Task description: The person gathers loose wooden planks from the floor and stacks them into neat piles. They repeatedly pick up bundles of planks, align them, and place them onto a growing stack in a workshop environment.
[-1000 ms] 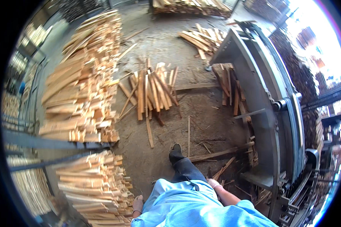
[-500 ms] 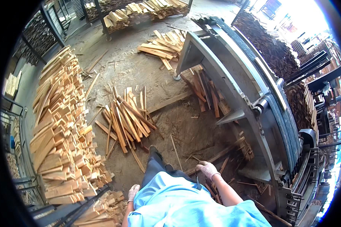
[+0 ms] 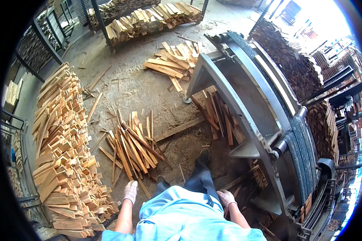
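Note:
My left hand (image 3: pixel 130 191), in a pale glove, hangs beside my left hip, to the left of my blue shirt. Its fingers are loosely bent, with nothing in them. Beside my right thigh is my right hand (image 3: pixel 226 198), also gloved, its fingers loose and no object seen in it. A loose heap of wooden strips (image 3: pixel 134 146) lies on the floor just ahead of my left hand. To the left runs a long, tall stack of short boards (image 3: pixel 66 160). On the right stands a metal conveyor (image 3: pixel 287 132) with a dark belt, nearest to my right hand.
More wooden pieces (image 3: pixel 173 62) lie on the floor farther ahead, with a loaded rack (image 3: pixel 153 20) behind them. Strips (image 3: pixel 219 116) lie under the conveyor frame. A single plank (image 3: pixel 180 128) crosses the floor ahead. Dark wood piles (image 3: pixel 283 58) rise beyond the conveyor.
My feet have stepped, the right foot now forward. My left hand has swung forward and my right hand back toward my thigh. The heap and conveyor have shifted in view.

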Demonstrator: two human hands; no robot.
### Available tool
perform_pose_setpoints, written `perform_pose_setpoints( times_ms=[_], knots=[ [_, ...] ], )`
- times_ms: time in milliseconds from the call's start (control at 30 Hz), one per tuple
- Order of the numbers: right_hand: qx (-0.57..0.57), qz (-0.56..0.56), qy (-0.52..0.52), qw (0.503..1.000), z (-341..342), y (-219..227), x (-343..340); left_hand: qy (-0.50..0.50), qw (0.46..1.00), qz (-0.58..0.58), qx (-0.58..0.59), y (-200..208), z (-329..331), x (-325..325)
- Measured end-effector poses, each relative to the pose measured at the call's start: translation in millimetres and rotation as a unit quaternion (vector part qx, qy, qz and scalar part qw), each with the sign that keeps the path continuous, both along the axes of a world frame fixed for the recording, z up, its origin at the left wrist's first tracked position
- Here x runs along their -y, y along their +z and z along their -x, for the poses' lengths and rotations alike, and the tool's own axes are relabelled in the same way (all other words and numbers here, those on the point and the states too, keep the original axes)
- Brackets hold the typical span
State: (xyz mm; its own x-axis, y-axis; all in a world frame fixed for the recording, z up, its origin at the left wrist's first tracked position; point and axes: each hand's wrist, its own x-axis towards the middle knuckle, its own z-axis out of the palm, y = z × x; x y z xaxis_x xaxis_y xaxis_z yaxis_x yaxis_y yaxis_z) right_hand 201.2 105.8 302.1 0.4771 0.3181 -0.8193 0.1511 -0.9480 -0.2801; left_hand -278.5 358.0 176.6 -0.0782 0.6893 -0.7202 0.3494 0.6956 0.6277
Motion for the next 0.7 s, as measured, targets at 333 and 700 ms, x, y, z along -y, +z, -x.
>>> perform_pose_setpoints(
  times_ms=[333, 700],
  knots=[
    [0.01, -0.013, 0.129, 0.992, -179.5, -61.6, -182.4, 0.063, 0.995, -0.045, -0.07, 90.1, -215.8, 18.9],
    [0.08, 0.033, 0.229, 0.97, -246.9, -254.0, -310.7, -0.219, 0.975, 0.045, 0.003, -12.7, -408.5, 8.3]
  ],
)
